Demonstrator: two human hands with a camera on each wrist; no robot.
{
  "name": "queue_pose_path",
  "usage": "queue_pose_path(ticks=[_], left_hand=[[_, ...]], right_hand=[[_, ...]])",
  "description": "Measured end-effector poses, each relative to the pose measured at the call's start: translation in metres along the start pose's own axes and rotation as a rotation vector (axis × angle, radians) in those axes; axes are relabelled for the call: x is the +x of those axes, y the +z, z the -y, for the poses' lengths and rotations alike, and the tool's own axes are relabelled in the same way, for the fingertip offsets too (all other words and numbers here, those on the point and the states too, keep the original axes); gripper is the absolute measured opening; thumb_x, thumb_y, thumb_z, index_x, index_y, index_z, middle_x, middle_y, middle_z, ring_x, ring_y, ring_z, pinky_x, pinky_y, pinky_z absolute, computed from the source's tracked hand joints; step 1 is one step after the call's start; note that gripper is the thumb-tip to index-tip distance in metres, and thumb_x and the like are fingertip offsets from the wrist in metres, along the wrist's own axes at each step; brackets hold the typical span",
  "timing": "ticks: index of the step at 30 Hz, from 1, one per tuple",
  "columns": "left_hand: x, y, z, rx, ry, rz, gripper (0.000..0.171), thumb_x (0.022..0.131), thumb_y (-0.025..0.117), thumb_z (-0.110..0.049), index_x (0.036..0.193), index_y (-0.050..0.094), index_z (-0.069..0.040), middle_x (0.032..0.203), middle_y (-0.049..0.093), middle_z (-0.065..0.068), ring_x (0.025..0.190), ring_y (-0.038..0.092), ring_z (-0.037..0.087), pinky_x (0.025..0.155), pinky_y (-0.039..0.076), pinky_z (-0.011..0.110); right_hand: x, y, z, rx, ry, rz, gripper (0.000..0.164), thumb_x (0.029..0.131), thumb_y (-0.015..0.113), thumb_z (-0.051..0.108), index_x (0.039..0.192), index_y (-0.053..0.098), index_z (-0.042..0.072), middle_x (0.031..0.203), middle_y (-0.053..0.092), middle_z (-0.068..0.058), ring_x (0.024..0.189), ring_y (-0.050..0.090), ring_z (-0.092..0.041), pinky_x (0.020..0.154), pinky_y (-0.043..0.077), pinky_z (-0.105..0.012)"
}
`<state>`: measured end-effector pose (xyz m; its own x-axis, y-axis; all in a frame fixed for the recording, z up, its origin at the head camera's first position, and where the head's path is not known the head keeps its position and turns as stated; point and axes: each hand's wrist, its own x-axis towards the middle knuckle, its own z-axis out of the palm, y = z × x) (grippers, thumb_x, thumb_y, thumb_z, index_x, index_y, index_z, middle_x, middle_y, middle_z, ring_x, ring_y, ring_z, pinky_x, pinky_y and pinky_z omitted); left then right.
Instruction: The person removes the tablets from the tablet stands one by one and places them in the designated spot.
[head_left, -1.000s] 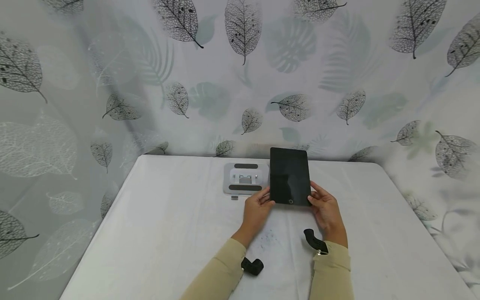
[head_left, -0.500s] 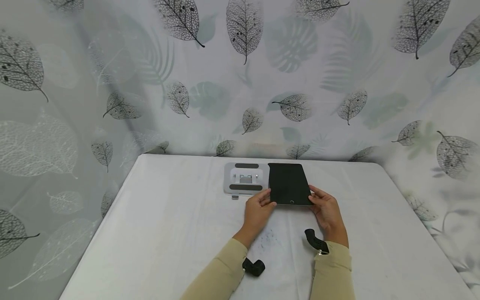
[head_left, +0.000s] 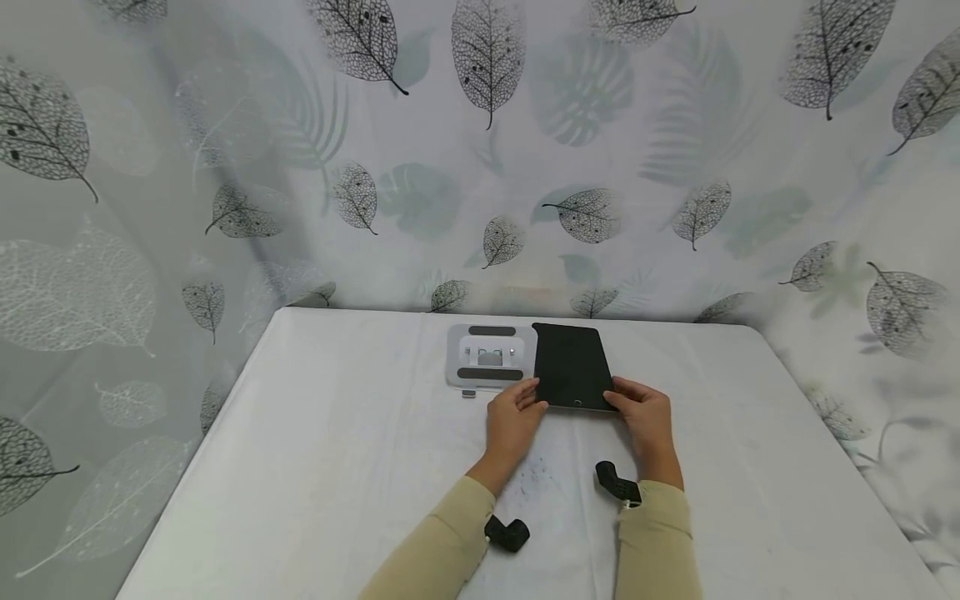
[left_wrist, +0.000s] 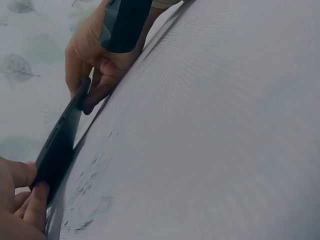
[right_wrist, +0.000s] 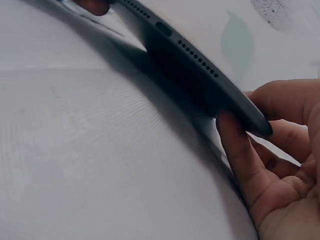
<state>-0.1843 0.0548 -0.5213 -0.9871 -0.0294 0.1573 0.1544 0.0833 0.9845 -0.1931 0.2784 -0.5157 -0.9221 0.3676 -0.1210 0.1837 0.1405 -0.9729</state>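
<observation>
A black tablet point(head_left: 573, 367) with a round home button is held low over the table, its far end lowered. My left hand point(head_left: 513, 425) pinches its near left corner, and my right hand point(head_left: 643, 417) pinches the near right corner. Seen in the right wrist view, the tablet's near edge point(right_wrist: 200, 62) has a port between rows of speaker holes, and a gap shows between it and the tablecloth. Fingers of both hands also grip the tablet point(left_wrist: 60, 145) in the left wrist view. Just left of it lies a flat grey stand point(head_left: 491, 357) with two dark pads.
A white cloth covers the table point(head_left: 337, 433), whose far edge meets a leaf-patterned curtain point(head_left: 420, 208). A small grey tab point(head_left: 468, 394) sits at the stand's front. Black wrist mounts point(head_left: 507, 534) stick out from both sleeves.
The tablet was raised nearly upright, then its far end tipped down toward the table. Most recently it shifted slightly left, along with my right hand. The stand has stayed in place.
</observation>
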Motion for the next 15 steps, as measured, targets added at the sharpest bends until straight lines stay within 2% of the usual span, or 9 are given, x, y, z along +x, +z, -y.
queue_pose_path(ticks=[4, 6, 9, 15], left_hand=[[-0.0010, 0.0010, -0.0006, 0.057, -0.014, 0.026, 0.041, 0.087, 0.076, 0.003, 0.128, 0.070, -0.002, 0.126, 0.072, 0.018, 0.114, 0.072, 0.026, 0.093, 0.059, 0.024], [-0.0015, 0.0015, -0.0006, 0.092, -0.017, 0.051, 0.044, 0.088, 0.075, 0.004, 0.131, 0.069, -0.003, 0.127, 0.071, 0.018, 0.115, 0.072, 0.026, 0.093, 0.058, 0.023], [-0.0022, 0.0019, -0.0014, 0.139, -0.010, 0.083, 0.050, 0.087, 0.075, 0.006, 0.134, 0.067, -0.006, 0.129, 0.070, 0.017, 0.117, 0.071, 0.026, 0.095, 0.058, 0.024], [-0.0032, 0.0032, -0.0022, 0.296, 0.040, 0.111, 0.056, 0.086, 0.076, 0.005, 0.138, 0.064, -0.011, 0.129, 0.070, 0.014, 0.110, 0.071, 0.024, 0.095, 0.059, 0.030]], right_hand=[[-0.0014, 0.0019, -0.0025, -0.134, -0.075, -0.057, 0.038, 0.088, 0.079, 0.010, 0.125, 0.073, 0.005, 0.112, 0.077, -0.010, 0.082, 0.061, 0.011, 0.069, 0.050, -0.009], [-0.0025, 0.0023, -0.0034, -0.203, -0.110, -0.087, 0.036, 0.088, 0.079, 0.012, 0.124, 0.074, 0.007, 0.117, 0.075, -0.017, 0.081, 0.060, 0.014, 0.071, 0.049, -0.006], [-0.0045, 0.0025, -0.0038, -0.286, -0.142, -0.124, 0.036, 0.088, 0.080, 0.017, 0.123, 0.075, 0.010, 0.118, 0.075, -0.018, 0.081, 0.056, 0.017, 0.072, 0.046, -0.002], [-0.0065, 0.0018, -0.0030, -0.323, -0.168, -0.138, 0.035, 0.085, 0.083, 0.018, 0.118, 0.077, 0.009, 0.112, 0.077, -0.016, 0.080, 0.059, 0.016, 0.073, 0.044, 0.000]])
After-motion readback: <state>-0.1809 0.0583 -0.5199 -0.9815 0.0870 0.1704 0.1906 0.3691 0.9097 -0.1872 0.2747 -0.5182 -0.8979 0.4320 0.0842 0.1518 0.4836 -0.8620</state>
